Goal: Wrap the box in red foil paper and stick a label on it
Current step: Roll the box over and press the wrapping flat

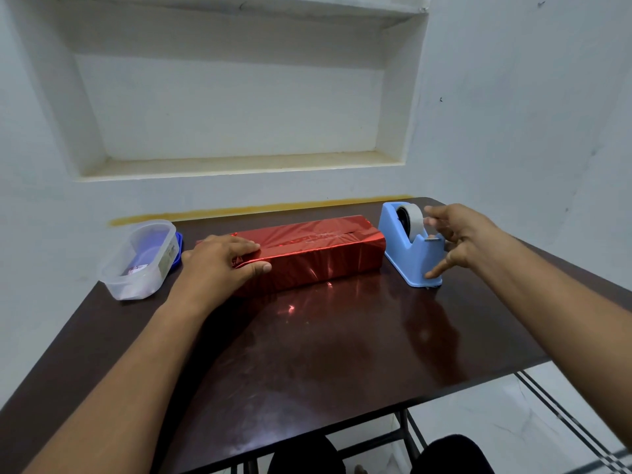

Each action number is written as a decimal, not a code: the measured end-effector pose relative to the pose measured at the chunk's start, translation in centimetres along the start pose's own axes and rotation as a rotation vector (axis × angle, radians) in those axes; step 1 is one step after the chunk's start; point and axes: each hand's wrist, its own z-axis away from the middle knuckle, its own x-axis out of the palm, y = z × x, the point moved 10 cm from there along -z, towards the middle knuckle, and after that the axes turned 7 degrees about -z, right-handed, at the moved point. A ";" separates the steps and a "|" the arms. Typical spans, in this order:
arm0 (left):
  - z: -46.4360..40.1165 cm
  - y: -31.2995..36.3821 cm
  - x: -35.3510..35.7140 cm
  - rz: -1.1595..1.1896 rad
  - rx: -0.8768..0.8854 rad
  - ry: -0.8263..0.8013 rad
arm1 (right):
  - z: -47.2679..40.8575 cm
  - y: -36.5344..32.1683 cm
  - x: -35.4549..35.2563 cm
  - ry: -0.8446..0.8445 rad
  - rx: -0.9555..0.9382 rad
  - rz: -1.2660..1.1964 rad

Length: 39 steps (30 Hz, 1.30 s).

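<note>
Taping stage: 1 hand pins the foil, 1 reaches for tape.

At 9 o'clock sits a clear tub (pixel 138 260), contents indistinct. Your left hand (pixel 219 265) lies flat, fingers straight, pressing the folded foil end so it cannot spring open. The box (pixel 307 256), wrapped red, lies at centre on the table (pixel 342 354). At 3 o'clock your right hand (pixel 461 237), fingers spread, touches the blue dispenser (pixel 408 246); any tape strip is blurred.

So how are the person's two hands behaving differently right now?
The left hand lies flat, pressing the folded end of the long red foil-wrapped box; the right hand is raised, fingers spread at the white tape roll on the light blue plastic tape dispenser. Both reach over the dark brown table.
</note>
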 end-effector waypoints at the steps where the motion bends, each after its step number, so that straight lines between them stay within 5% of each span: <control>1: 0.0 0.0 0.0 0.002 -0.001 0.001 | 0.0 0.1 -0.2 0.025 -0.018 -0.021; 21: 0.1 0.2 -0.2 -0.003 0.003 0.008 | 2.5 4.2 -2.3 0.141 -0.073 -0.249; 30: -0.1 -0.3 0.1 0.014 0.011 0.003 | 1.6 4.6 -2.4 0.034 -0.030 -0.212; 39: 0.1 0.0 -0.1 0.001 0.004 0.015 | 1.6 2.7 -3.1 0.085 -0.148 0.078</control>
